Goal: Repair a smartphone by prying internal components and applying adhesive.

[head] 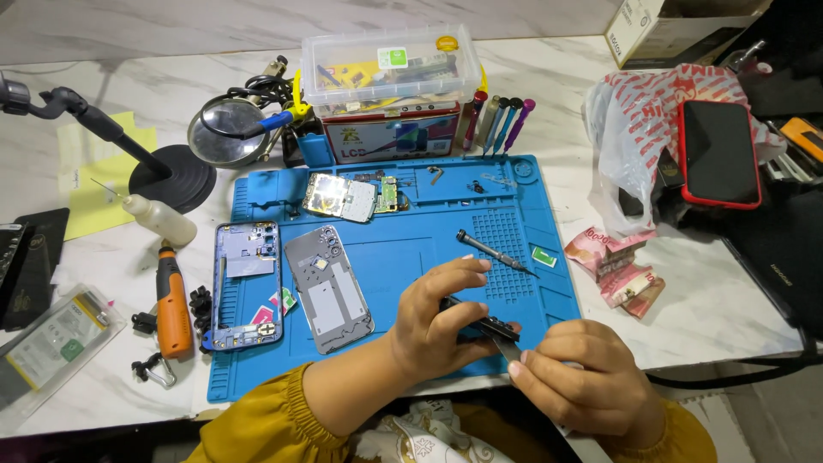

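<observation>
Gripping a small black part (482, 324) in the curled left hand (433, 321), steadying it over the blue mat (411, 257). Pinching a thin metal blade (507, 347) in the closed right hand (583, 377) — tip touching the part. Just beyond the left fingers — a screwdriver (493, 251) lying; further left, a grey back cover (328, 287).

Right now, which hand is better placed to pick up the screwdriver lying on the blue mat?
Probably the left hand: its fingertips lie just below the screwdriver on the blue mat. The right hand sits lower, gripping a metal tool.
</observation>
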